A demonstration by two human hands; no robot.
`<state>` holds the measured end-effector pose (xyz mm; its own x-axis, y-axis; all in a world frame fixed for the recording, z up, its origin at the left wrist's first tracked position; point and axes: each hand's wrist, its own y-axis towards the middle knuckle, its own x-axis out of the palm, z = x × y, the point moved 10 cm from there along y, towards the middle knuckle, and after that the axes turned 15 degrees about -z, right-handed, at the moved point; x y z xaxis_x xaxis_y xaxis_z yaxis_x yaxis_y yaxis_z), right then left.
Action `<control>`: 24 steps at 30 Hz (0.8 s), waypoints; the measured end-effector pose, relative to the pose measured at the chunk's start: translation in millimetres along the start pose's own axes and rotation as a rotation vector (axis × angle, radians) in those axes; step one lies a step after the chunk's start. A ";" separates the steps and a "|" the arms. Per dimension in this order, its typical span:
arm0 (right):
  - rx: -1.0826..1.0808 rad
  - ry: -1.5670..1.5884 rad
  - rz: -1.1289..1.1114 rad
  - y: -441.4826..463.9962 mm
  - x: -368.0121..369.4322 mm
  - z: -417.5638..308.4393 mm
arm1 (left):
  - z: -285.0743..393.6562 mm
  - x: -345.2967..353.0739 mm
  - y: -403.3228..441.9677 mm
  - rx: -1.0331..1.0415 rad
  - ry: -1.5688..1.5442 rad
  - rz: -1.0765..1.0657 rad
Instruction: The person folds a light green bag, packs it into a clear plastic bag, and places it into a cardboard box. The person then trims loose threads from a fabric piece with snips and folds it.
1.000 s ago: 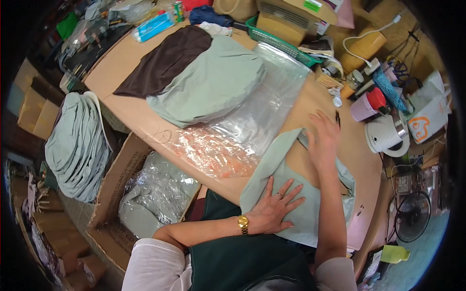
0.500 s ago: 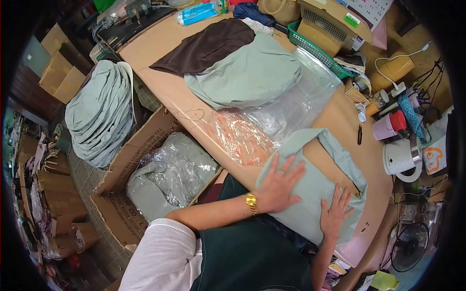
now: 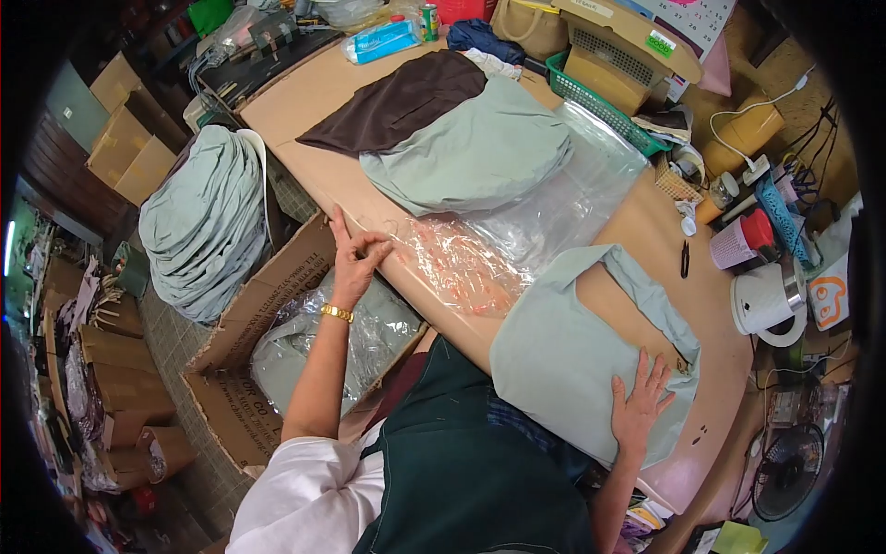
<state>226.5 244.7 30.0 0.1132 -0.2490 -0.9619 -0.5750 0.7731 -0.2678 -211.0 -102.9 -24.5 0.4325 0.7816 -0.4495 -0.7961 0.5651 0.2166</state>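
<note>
A pale green fabric piece (image 3: 544, 351) lies on the table, with a wide opening through which brown tabletop shows. My right hand (image 3: 640, 402) rests flat on its right part, fingers spread. Over the table's left edge, beside the open carton, is my left hand (image 3: 358, 261). One finger points up while the others curl in towards the thumb; anything between them is too small to tell. Farther back, another pale green piece (image 3: 471, 152) overlaps a dark brown cloth (image 3: 397, 102). Clear plastic sheets (image 3: 581, 185) lie partly beneath the green piece.
A cardboard carton (image 3: 235, 392) holds plastic-wrapped fabric at the table's left. Behind it stands a pile of green fabric (image 3: 203, 231). Black snips (image 3: 685, 260), a pink-white cup (image 3: 732, 247) and a white kettle (image 3: 761, 300) are at right. A green basket (image 3: 600, 106) sits behind.
My left hand has left the near green fabric and moved left to the table edge, its fingers now curled. My right hand came down onto the fabric earlier and stays there. The view has shifted.
</note>
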 end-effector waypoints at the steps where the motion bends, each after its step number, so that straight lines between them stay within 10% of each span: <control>1: 0.003 0.004 0.000 -0.4 -1.2 -0.9 | -0.6 -1.0 -4.5 0.005 -0.089 0.037; 4: -0.003 0.016 0.004 -0.8 -1.9 -1.6 | -24.3 -20.4 -35.1 -0.069 -0.407 0.309; 7: -0.017 0.012 0.022 -0.9 -1.5 -0.7 | -152.1 -18.5 -100.3 -0.725 -0.109 0.225; 9: -0.015 0.018 0.018 0.8 -1.9 -0.9 | -181.1 -2.7 -128.3 -0.697 0.284 0.000; 12: -0.009 0.025 0.006 -1.6 0.5 0.4 | -123.4 11.2 -127.5 -0.072 1.262 0.033; 15: -0.009 0.037 0.004 -2.2 -2.4 0.8 | -140.7 -35.6 -106.2 -0.839 0.374 -0.179; 18: -0.027 0.083 -0.015 -2.0 -6.7 -0.2 | 74.5 -49.5 -43.2 -0.281 1.006 0.194; 24: -0.118 0.124 0.101 -22.1 -31.6 -25.0 | 289.1 168.8 -64.2 0.476 0.353 -0.722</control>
<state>215.4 220.8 67.6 -0.0459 -0.2492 -0.9674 -0.6701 0.7259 -0.1552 35.4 69.1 136.2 0.5386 0.1177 -0.8343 -0.0937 0.9924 0.0795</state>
